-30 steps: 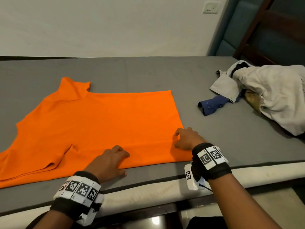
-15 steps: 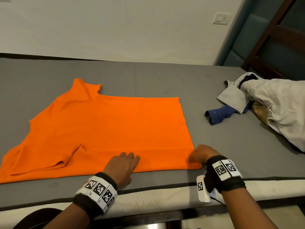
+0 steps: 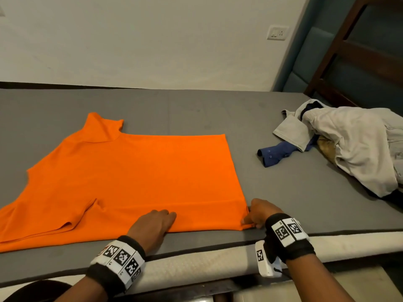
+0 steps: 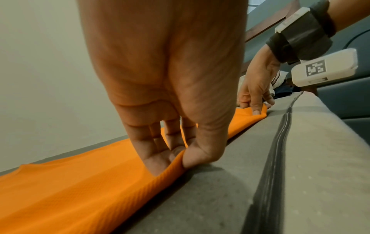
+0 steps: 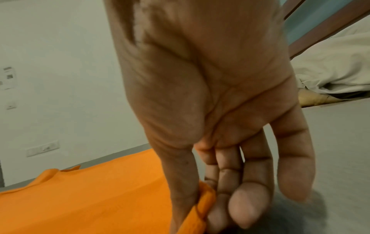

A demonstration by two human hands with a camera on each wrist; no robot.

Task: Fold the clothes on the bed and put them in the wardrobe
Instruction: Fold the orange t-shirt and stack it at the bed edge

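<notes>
An orange shirt (image 3: 135,177) lies spread flat on the grey bed (image 3: 283,192), collar toward the wall and one sleeve at the near left. My left hand (image 3: 156,224) is at its near edge, thumb under and fingers on top, pinching the orange shirt (image 4: 80,182) there. My right hand (image 3: 258,213) pinches the near right corner of the orange shirt (image 5: 100,197) between thumb and fingers. In the left wrist view my left hand (image 4: 176,155) grips the edge, and the right hand (image 4: 254,101) shows farther along it.
A heap of clothes lies at the right of the bed: a pale garment (image 3: 353,144) over a blue shirt (image 3: 274,152) and something tan. A dark wooden headboard (image 3: 353,51) stands behind it. The mattress edge (image 3: 196,267) runs just under my wrists.
My right hand has slid from the shirt's lower right area out to its near right corner and pinched it. My left hand has shifted right along the near edge and taken hold.
</notes>
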